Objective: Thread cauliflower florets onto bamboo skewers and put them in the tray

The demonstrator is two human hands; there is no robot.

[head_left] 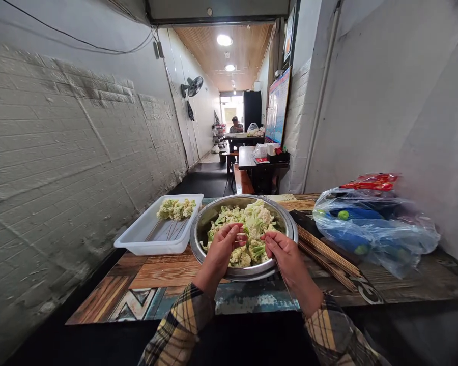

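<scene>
A round steel bowl heaped with cauliflower florets sits on the table in front of me. My left hand reaches into the bowl's near side, fingers curled around a floret. My right hand hovers over the near right rim, fingers pinched together on a thin bamboo skewer that runs down toward me. To the left stands a white plastic tray holding skewered cauliflower at its far end.
A bundle of bamboo skewers lies right of the bowl. Beyond it, a clear plastic bag holds blue packages, with a red packet behind. A brick wall runs along the left. A person sits at far tables down the corridor.
</scene>
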